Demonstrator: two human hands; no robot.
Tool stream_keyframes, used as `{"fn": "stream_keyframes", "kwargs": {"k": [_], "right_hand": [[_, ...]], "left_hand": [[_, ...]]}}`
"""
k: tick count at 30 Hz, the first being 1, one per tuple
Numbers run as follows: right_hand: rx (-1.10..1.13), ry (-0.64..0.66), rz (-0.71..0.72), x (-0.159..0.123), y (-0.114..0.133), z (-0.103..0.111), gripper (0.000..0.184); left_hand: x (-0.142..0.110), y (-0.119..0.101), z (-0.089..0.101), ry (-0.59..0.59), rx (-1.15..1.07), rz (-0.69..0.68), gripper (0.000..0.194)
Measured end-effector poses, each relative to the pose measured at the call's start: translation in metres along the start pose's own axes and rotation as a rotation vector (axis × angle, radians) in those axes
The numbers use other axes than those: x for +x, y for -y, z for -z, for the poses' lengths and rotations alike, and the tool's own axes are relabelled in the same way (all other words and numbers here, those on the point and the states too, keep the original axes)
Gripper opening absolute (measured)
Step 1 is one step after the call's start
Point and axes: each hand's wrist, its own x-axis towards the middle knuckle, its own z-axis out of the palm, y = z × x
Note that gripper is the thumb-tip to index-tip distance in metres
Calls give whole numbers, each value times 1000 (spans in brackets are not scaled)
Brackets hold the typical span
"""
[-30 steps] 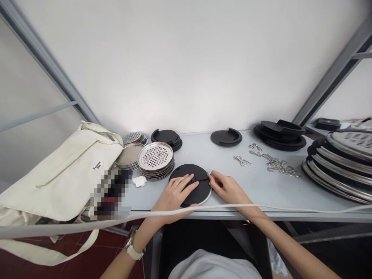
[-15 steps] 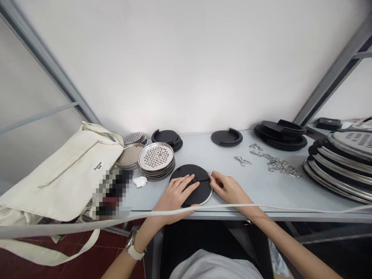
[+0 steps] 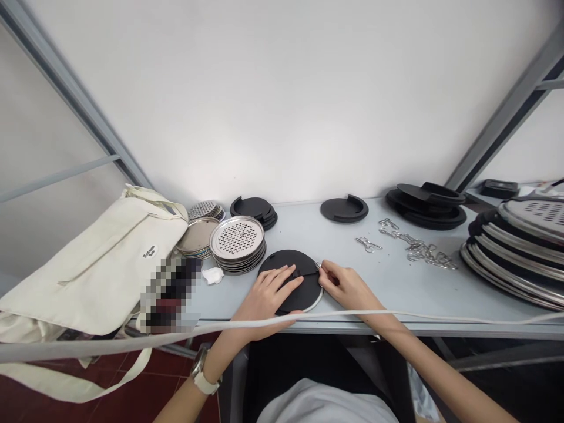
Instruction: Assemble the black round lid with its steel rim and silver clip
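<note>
A round black disc (image 3: 278, 259) with a pale rim showing at its lower right lies flat at the table's front edge. Across its top stretch the fingers of my left hand (image 3: 273, 294), while the thumb reaches around the near edge, so the disc is held. My right hand (image 3: 341, 285) is closed in a pinch at the disc's right edge. A small shiny metal clip (image 3: 318, 266) pokes out at those fingertips; most of it is hidden. To the left stands a stack of perforated metal discs (image 3: 238, 238). Loose metal clips (image 3: 414, 247) lie in a cluster to the right.
Black lipped discs (image 3: 343, 208) sit along the wall, with more stacked at the back right (image 3: 427, 205). A tall pile of large metal-rimmed discs (image 3: 520, 258) occupies the right end. A cream bag (image 3: 97, 264) leans at left. A white cable (image 3: 418, 315) crosses in front.
</note>
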Motion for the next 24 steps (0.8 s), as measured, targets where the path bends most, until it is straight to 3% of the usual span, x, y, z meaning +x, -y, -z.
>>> {"fn": "stream_keyframes", "kwargs": {"k": [24], "right_hand": [[5,-2,27,-1,-3,-2,26]], "left_hand": [[0,-1,1,2,19,9,58]]}}
